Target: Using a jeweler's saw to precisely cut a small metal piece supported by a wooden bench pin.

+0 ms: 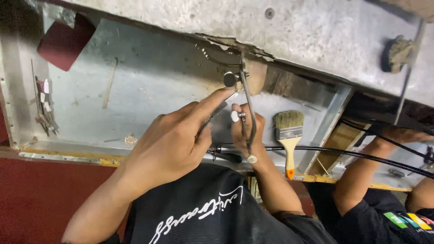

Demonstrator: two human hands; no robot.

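My left hand (172, 140) is closed around a slim dark tool (226, 157), its index finger stretched up toward the round pad (230, 79) of a metal clamp. My right hand (246, 133) sits just right of it and grips the thin steel arms of that clamp (247, 97). The clamp's jaw reaches up to the torn, jagged edge of a grey sheet-metal panel (149, 72). A black hose (343, 152) runs from the dark tool off to the right.
A paintbrush (289, 135) with a pale wooden handle and orange tip lies on the panel right of my hands. A dark red sheet (63, 43) lies top left, small scraps (45, 106) at the left edge. Another person's forearm (361, 180) reaches in at the lower right.
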